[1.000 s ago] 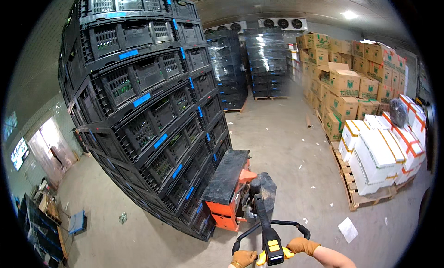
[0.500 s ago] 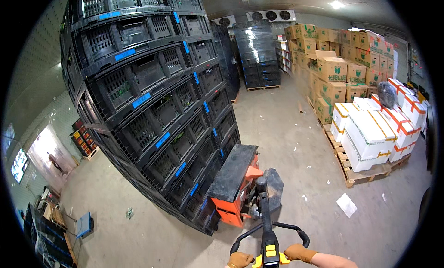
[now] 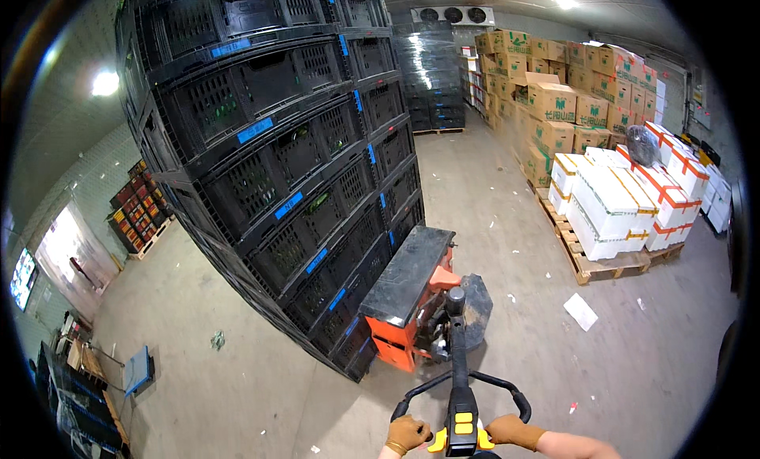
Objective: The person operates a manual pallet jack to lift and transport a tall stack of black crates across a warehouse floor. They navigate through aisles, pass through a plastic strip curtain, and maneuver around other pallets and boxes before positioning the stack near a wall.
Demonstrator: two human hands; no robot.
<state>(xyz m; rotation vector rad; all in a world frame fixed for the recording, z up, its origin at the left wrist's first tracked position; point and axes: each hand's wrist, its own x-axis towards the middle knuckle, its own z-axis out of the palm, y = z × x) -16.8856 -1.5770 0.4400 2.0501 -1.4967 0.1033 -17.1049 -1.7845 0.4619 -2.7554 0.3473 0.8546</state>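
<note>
My left hand point(image 3: 408, 434), in a brown glove, is curled round the left grip of a pallet jack's control handle point(image 3: 461, 400). On the other side, my right hand point(image 3: 513, 432), gloved alike, closes on the right grip beside a yellow lever. The handle has a black loop and yellow buttons. Ahead of it stands the orange and black body of the pallet jack point(image 3: 408, 277). Up against that body rises a tall stack of black slatted crates point(image 3: 277, 150) with blue labels and green stuff inside. The stack's base and the jack's forks are hidden.
To the right, white foam boxes point(image 3: 606, 206) with orange and yellow tape stand on a wooden pallet point(image 3: 590, 267). Brown cartons point(image 3: 554, 103) are piled behind. A wrapped stack point(image 3: 431, 79) stands far ahead. At left are a blue platform scale point(image 3: 138, 370) and a doorway point(image 3: 67, 249). Paper point(image 3: 581, 311) litters the floor.
The crate stack now appears larger and farther right in view. The white boxes and cartons have shifted left and slightly up. Both hands stay on the handle, the left one a little higher.
</note>
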